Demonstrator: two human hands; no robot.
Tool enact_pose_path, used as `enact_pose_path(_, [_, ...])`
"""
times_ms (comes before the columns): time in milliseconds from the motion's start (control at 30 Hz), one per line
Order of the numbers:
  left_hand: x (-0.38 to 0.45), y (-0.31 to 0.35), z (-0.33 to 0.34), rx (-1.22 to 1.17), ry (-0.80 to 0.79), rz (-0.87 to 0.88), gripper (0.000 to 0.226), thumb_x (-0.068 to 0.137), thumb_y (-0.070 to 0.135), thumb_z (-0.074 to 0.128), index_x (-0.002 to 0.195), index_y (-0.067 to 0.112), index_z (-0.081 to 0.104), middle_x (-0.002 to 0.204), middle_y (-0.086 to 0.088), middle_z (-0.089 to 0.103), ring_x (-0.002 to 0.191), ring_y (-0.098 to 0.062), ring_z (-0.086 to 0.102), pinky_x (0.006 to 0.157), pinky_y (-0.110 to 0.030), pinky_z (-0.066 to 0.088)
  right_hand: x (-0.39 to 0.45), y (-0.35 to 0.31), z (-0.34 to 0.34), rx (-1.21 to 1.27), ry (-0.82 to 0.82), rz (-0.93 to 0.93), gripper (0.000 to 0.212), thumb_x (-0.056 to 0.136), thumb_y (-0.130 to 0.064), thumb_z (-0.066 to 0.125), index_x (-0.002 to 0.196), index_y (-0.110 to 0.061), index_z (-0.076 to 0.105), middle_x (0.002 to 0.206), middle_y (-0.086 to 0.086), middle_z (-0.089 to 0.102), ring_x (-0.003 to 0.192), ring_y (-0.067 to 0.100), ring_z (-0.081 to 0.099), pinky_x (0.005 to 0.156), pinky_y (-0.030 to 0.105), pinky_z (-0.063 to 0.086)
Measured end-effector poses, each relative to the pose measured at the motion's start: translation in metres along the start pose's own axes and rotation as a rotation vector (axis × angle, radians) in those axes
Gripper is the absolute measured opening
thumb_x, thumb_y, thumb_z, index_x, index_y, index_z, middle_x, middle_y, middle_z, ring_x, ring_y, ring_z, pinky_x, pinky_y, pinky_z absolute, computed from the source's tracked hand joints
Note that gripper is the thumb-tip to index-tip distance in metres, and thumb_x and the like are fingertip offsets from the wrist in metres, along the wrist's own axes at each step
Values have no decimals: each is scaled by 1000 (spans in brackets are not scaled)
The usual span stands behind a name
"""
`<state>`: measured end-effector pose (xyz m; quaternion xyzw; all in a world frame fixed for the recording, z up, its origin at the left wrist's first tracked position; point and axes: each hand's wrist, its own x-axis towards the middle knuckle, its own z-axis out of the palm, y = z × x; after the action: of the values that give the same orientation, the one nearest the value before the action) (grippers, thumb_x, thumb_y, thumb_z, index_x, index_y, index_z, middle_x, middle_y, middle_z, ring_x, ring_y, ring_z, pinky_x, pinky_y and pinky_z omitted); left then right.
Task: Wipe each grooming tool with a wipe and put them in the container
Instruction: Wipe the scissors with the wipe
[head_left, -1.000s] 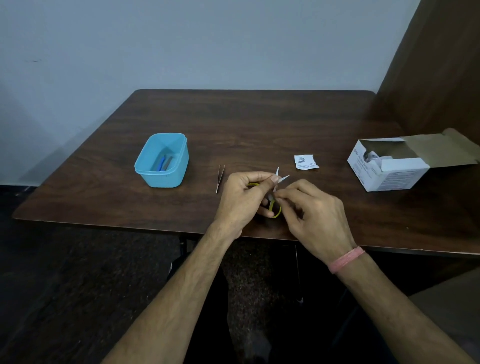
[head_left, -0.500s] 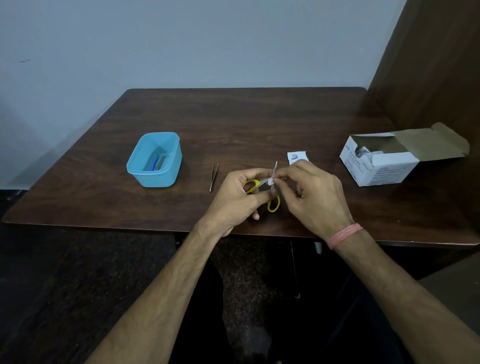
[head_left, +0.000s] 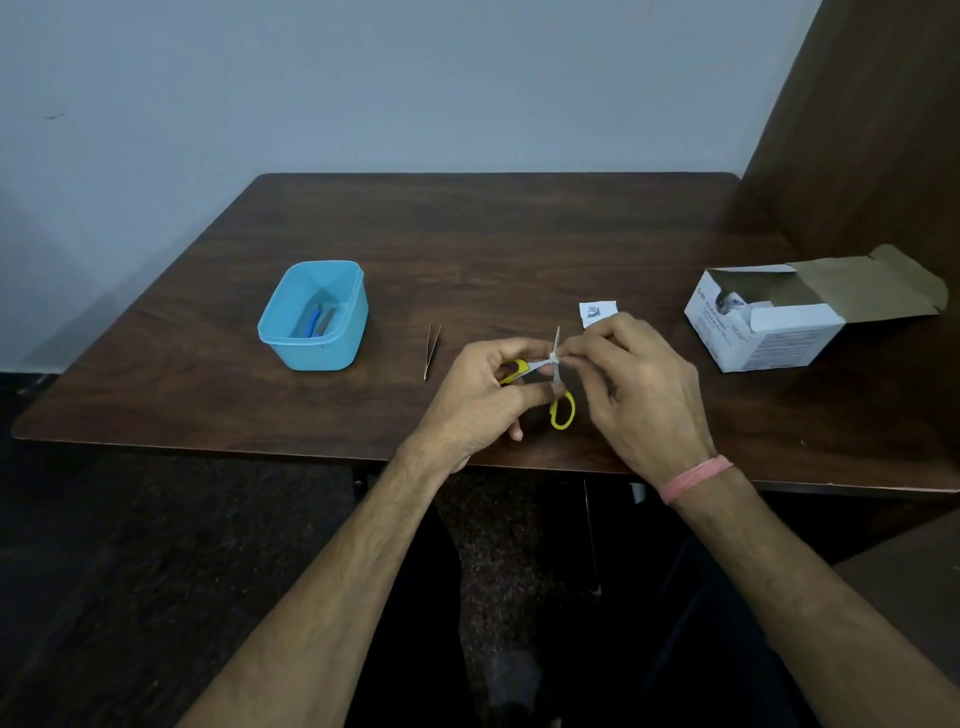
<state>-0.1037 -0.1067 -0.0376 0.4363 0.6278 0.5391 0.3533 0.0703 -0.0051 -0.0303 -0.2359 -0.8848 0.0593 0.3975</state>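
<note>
My left hand (head_left: 483, 400) grips small scissors (head_left: 562, 410) with yellow handles, their blades spread wide over the table's front part. My right hand (head_left: 639, 384) pinches one blade near the pivot; whether a wipe lies under its fingers is hidden. Thin metal tweezers (head_left: 431, 349) lie on the table just left of my left hand. Further left stands the blue plastic container (head_left: 280, 332), with a blue-handled tool (head_left: 313, 322) and a grey one inside.
A torn white wipe wrapper (head_left: 596, 313) lies behind my right hand. An open white cardboard box (head_left: 769, 338) of wipes stands at the right, its flap folded out. The dark wooden table (head_left: 493, 244) meets a brown panel (head_left: 872, 130) at the right.
The scissors' blades have spread wider and one handle now hangs down below my left hand. My right hand has shifted up along a blade. The camera view has tilted slightly.
</note>
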Motion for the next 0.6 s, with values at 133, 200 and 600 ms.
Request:
enact_pose_path(133, [0, -2, -1, 3, 30, 14, 26, 101, 11, 82, 125, 24, 84, 96, 10, 80, 70, -6, 62, 42, -23, 48, -9, 1, 1, 39, -40, -4, 14, 104, -14, 72, 111, -22, 81, 108, -7, 67, 101, 18, 67, 69, 43, 60])
enact_pose_path(200, [1, -2, -1, -9, 38, 23, 30, 102, 10, 83, 129, 22, 83, 105, 4, 82, 73, -5, 65, 42, -23, 48, -11, 2, 1, 97, -59, 10, 14, 105, -18, 69, 110, -22, 81, 109, -9, 67, 99, 15, 70, 74, 42, 60])
enact_pose_path(600, [0, -4, 2, 38, 55, 19, 35, 100, 13, 85, 133, 23, 82, 110, 4, 82, 70, -25, 58, 44, -22, 50, 8, 4, 9, 53, 63, 187, 3, 103, -24, 75, 104, -25, 77, 103, -11, 66, 63, -2, 46, 64, 27, 42])
